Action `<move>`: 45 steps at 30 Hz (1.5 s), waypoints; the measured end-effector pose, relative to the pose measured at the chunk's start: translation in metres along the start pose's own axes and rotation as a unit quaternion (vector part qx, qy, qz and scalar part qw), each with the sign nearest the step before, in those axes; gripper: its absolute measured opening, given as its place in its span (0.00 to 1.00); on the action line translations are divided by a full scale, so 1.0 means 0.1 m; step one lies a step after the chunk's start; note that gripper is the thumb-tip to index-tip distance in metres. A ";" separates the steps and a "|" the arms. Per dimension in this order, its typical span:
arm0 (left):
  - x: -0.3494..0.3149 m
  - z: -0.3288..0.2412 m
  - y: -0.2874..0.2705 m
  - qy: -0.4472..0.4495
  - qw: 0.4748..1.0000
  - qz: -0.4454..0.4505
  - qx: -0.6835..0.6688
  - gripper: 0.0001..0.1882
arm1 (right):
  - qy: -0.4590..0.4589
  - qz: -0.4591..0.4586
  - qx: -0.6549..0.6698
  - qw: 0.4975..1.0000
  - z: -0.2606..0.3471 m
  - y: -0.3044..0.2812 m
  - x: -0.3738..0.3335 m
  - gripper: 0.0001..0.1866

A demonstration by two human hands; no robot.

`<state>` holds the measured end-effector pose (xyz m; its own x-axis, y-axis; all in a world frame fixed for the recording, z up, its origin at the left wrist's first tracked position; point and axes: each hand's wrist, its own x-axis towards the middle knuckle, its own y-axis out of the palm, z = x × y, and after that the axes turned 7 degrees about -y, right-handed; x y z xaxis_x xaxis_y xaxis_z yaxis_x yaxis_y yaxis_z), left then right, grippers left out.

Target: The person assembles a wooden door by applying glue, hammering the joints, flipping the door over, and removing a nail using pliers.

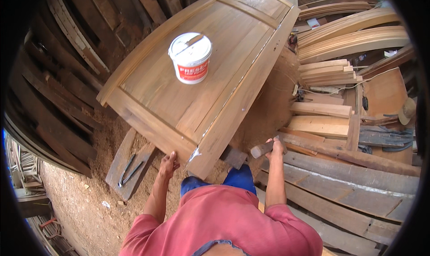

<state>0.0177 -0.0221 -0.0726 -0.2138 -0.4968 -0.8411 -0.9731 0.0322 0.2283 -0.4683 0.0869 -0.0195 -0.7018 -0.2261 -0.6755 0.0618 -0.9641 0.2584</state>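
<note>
A large wooden door (156, 94) with framed panels lies flat before me, stretching away to the upper right. My left hand (167, 164) grips its near end edge, fingers curled against the wood. White glue (194, 154) is smeared at the near corner, along the seam of the long right-hand rail (242, 106). In my right hand (276, 146), held right of that corner and apart from the door, is a mallet (261, 150) with a thick, blunt head. On the door stands a white bucket (191, 61) with a red label; a brown-handled flat tool (193, 41) lies across its lid.
Long-handled pincers (127, 171) lie on a plank (117, 162) at the left, above sawdust-covered ground (76, 193). Dark boards (58, 99) lean along the left. Cut timber (320, 126) and curved pieces (354, 38) are stacked on the right, with a cable (358, 83) across them.
</note>
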 end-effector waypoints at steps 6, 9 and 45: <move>-0.10 -0.07 0.02 -0.007 0.996 -0.085 0.009 0.18 | 0.003 0.288 -0.249 0.925 -0.34 1.15 0.06 0.06; -0.23 0.00 0.10 -0.007 0.981 -0.195 0.000 0.20 | 0.068 0.350 -0.221 0.908 -0.21 1.03 0.17 0.13; 2.09 -1.48 7.15 0.127 0.738 0.214 0.627 0.26 | 0.135 0.112 -0.029 0.984 4.04 0.83 4.31 0.10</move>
<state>-0.7103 -0.2314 -0.0129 -0.6571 -0.3501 -0.6676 -0.1692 0.9315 -0.3219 -1.0523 -0.0345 -0.0102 -0.4528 -0.4549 -0.7668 0.2393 -0.8905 0.3870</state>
